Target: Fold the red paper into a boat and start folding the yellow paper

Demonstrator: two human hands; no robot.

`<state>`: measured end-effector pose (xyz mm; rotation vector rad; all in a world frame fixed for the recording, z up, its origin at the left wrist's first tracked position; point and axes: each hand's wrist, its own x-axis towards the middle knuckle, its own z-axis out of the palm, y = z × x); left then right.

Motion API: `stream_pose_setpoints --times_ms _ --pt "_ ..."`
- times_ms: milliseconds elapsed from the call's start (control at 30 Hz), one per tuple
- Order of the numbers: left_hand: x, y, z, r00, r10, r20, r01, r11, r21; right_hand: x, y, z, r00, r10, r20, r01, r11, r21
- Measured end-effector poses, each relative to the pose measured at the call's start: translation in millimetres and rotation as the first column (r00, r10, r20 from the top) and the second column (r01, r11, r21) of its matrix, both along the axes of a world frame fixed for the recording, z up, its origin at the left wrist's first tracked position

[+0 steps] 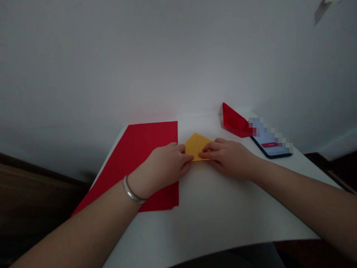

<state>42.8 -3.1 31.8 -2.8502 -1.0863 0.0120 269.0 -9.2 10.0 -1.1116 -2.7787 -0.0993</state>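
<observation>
A small folded yellow paper point(196, 144) lies on the white table point(217, 208) between my two hands. My left hand point(164, 167), with a silver bangle on its wrist, has its fingers curled and pinches the paper's left edge. My right hand point(230, 158) presses its closed fingers on the paper's right edge. Only the paper's upper, pointed part shows; the rest is under my fingers.
A stack of red paper sheets point(139, 156) lies on the table's left side, partly under my left wrist. A folded red paper shape point(235, 122) stands at the back right. A phone point(272, 147) with a lit screen lies beside it. A white wall rises behind.
</observation>
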Motion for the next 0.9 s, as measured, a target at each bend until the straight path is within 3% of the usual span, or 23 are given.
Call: stream_pose_setpoints --times_ms 133,367,767,900 --pt "-15.5 14.1 4.9 0.995 0.064 0.075 -0.050 0.983 -0.178 -1.5 3.9 4.7 0.999 -0.037 -0.035 0.035 0.998 -0.061" --pt "-29.0 27.0 0.9 0.949 0.252 0.192 -0.148 0.888 -0.435 -8.1 13.6 13.5 0.998 -0.067 -0.006 0.065 0.985 -0.162" --pt "-25.9 28.8 -8.4 0.935 0.270 0.228 -0.150 0.887 -0.436 -15.9 29.1 14.7 0.978 -0.208 -0.028 0.195 0.948 -0.253" --pt "-24.6 28.7 -8.8 0.939 0.228 0.257 -0.107 0.905 -0.411 -14.2 34.8 12.4 0.972 -0.235 -0.012 0.222 0.933 -0.283"
